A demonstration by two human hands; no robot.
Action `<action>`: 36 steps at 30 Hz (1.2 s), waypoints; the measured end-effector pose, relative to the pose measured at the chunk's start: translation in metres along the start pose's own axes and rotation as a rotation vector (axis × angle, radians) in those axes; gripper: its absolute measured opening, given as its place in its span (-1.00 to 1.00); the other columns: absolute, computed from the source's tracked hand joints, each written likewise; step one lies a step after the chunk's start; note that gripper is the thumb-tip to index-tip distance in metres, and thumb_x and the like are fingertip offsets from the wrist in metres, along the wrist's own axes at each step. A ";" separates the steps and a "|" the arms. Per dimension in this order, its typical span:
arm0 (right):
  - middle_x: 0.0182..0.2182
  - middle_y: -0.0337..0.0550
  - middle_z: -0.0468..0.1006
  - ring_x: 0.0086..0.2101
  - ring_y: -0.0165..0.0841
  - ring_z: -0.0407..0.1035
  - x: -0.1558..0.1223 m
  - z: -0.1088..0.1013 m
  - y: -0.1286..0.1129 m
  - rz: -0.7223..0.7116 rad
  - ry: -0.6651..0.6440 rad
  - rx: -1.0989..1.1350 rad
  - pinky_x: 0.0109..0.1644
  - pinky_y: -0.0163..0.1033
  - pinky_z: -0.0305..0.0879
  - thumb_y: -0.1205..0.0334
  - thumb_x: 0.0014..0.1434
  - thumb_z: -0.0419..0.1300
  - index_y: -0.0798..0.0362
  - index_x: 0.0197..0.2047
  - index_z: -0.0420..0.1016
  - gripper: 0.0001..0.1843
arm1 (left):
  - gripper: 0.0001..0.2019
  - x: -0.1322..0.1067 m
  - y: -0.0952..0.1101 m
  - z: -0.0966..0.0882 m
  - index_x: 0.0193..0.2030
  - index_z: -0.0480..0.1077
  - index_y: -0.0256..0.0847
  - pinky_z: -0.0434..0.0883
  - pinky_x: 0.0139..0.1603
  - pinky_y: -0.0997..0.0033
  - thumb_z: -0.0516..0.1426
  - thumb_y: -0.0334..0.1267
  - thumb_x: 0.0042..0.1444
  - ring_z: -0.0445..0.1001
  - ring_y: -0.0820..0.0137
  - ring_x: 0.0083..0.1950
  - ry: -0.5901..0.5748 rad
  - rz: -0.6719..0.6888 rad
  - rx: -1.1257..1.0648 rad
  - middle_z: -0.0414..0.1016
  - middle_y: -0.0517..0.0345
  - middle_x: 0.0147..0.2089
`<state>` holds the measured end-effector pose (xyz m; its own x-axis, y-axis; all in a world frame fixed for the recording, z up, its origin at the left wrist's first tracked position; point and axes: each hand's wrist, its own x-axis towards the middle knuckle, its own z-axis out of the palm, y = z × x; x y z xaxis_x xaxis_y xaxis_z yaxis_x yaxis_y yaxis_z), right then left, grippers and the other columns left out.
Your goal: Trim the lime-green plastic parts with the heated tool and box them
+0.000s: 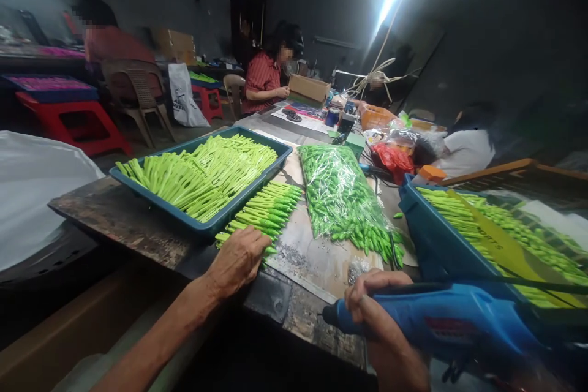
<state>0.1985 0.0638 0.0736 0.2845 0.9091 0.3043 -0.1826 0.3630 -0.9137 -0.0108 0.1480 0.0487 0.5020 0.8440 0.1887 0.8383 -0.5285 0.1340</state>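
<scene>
My right hand (381,318) is wrapped around a blue electric screwdriver (441,318), whose dark tip points left over the table's front edge. My left hand (241,257) is closed, fingers curled down at the near end of a row of green plastic sticks (266,211) with darker green tips. It seems to grip one of them, though the fingers hide most of it. Beyond that row, a clear plastic bag (340,190) spills small dark green tip pieces. A small heap of tiny shiny screws (358,269) lies just above my right hand.
On the left, a blue tray (206,229) holds many light green sticks. A blue crate (422,239) on the right contains more green pieces and a yellow sheet (509,245). A red plastic bag (392,159) and an open cardboard box (309,89) lie farther back. Other people sit around.
</scene>
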 end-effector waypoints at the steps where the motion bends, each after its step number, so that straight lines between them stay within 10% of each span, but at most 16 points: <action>1: -0.52 -0.29 0.38 -0.58 -0.46 0.24 -0.001 0.001 0.000 0.011 -0.003 0.010 -0.47 -0.27 0.16 0.26 -0.04 0.29 0.02 -0.35 0.35 -0.80 | -0.76 0.003 -0.002 -0.002 -0.22 0.38 -0.30 0.23 -0.15 0.30 -0.07 -0.52 0.11 0.31 0.24 -0.18 0.020 -0.031 -0.003 0.41 -0.01 -0.28; 19: -0.52 -0.29 0.39 -0.60 -0.47 0.25 0.004 -0.014 0.008 -0.103 -0.031 0.022 -0.48 -0.29 0.19 0.33 0.00 0.25 0.05 -0.32 0.34 -0.84 | -0.78 0.060 -0.025 0.001 -0.40 0.40 -0.28 0.11 -0.29 0.40 -0.03 -0.56 0.03 0.17 0.35 -0.29 -0.036 0.107 -0.022 0.21 0.09 -0.34; 36: -0.57 -0.34 0.32 -0.56 -0.48 0.25 0.043 -0.020 0.027 -0.097 0.351 -0.153 -0.42 -0.33 0.23 0.20 -0.02 0.29 0.10 -0.31 0.32 -0.74 | -0.64 0.056 -0.035 -0.005 -0.13 0.36 -0.37 0.22 -0.09 0.35 -0.12 -0.61 0.00 0.22 0.32 -0.17 0.183 0.069 -0.102 0.36 0.04 -0.28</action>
<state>0.2246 0.1081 0.0570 0.6026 0.7376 0.3047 -0.0046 0.3850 -0.9229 -0.0136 0.2131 0.0591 0.5029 0.7799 0.3726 0.7728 -0.5988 0.2102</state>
